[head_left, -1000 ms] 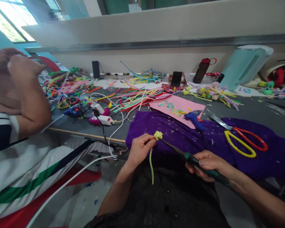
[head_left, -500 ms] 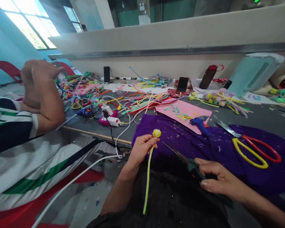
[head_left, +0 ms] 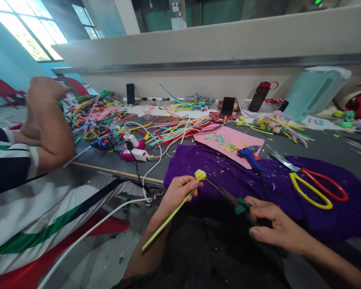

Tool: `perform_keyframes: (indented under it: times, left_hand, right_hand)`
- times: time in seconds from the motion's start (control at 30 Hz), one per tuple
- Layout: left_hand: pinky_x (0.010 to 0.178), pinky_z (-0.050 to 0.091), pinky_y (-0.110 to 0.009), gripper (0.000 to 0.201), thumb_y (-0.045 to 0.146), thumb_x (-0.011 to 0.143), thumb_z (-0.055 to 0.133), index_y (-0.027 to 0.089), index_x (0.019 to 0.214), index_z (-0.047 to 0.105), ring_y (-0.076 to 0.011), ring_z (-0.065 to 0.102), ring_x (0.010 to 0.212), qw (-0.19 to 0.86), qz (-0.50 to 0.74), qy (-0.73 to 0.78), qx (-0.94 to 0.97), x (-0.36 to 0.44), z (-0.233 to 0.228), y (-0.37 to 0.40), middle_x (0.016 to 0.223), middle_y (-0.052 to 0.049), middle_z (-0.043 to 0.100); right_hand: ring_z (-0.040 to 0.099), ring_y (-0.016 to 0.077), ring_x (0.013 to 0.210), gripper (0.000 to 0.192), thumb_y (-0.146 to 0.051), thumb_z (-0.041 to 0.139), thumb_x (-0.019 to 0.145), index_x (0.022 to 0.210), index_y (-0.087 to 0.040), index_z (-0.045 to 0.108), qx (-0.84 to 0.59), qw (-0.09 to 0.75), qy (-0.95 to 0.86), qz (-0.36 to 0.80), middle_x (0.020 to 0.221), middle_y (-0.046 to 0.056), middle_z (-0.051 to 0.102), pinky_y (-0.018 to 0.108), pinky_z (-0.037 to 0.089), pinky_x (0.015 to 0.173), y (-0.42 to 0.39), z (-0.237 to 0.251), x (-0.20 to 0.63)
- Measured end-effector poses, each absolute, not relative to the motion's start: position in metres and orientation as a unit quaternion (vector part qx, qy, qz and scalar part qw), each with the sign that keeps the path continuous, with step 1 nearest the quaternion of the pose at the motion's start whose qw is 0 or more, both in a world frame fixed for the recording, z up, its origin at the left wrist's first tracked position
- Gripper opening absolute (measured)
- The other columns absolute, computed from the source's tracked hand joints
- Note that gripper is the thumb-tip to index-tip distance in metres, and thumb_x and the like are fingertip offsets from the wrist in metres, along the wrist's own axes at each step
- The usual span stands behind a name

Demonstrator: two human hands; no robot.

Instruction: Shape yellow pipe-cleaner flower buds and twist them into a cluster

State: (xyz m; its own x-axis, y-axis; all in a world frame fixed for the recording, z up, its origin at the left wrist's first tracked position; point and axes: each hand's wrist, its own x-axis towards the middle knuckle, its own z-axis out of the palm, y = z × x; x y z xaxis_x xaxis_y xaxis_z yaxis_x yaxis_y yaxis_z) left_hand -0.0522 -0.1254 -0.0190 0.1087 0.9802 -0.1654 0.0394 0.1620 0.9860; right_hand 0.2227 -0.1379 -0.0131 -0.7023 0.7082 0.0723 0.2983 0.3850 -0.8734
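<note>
Grey table point(head_left: 321, 150) and purple cloth point(head_left: 185, 162) spread beyond both hands. Left hand point(head_left: 182, 190) pinches the stem point(head_left: 162, 228) just below its yellow flower point(head_left: 200, 175); right hand point(head_left: 269, 224), curled around a tool point(head_left: 240, 207), brings the tip to that flower. Beyond the right hand lie scissors point(head_left: 292, 167), glue gun point(head_left: 249, 157) and pink paper point(head_left: 240, 138). Power strip point(head_left: 126, 155) sits left of the left hand, a co-worker's arm point(head_left: 52, 128) farther left.

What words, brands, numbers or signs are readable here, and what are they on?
No text can be read with certainty.
Green lit sign, top right: too small.
White paper by the teal pitcher: purple marks, not legible.
Dark marks on a pale patch below the table edge: too blurred.
Green-handled tool: no lettering visible.
</note>
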Motion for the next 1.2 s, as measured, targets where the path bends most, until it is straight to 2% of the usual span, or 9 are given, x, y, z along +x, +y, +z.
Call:
perform_keyframes:
  times: [0.2, 0.67, 1.2]
  left_hand:
    - [0.038, 0.024, -0.017, 0.028, 0.039, 0.072, 0.058, 0.012, 0.068, 0.062, -0.0039, 0.040, 0.039, 0.560, 0.402, 0.524, 0.500, -0.0492, -0.0199, -0.1267, 0.054, 0.001, 0.055]
    - [0.039, 0.024, -0.017, 0.028, 0.039, 0.073, 0.057, 0.012, 0.073, 0.063, -0.0043, 0.039, 0.039, 0.560, 0.398, 0.528, 0.499, -0.0500, -0.0197, -0.1284, 0.054, 0.001, 0.054]
    - [0.042, 0.028, -0.018, 0.027, 0.039, 0.073, 0.056, 0.012, 0.069, 0.061, -0.0059, 0.041, 0.043, 0.521, 0.371, 0.549, 0.538, -0.0465, -0.0185, -0.1285, 0.054, 0.001, 0.054]
  right_hand:
    - [0.039, 0.0143, 0.066, 0.040, -0.042, 0.055, 0.076, 0.055, -0.018, 0.033, -0.312, 0.226, -0.799, 0.461, 0.066, -0.001, 0.036, 0.027, 0.031, 0.059, -0.1385, -0.0126, 0.2217]
    - [0.037, 0.0145, 0.068, 0.040, -0.042, 0.054, 0.077, 0.056, -0.018, 0.032, -0.314, 0.215, -0.796, 0.470, 0.066, -0.001, 0.034, 0.028, 0.030, 0.061, -0.1398, -0.0171, 0.2217]
    - [0.039, 0.0140, 0.068, 0.040, -0.045, 0.053, 0.079, 0.055, -0.017, 0.035, -0.316, 0.202, -0.784, 0.494, 0.067, -0.001, 0.037, 0.028, 0.032, 0.063, -0.1397, -0.0203, 0.2228]
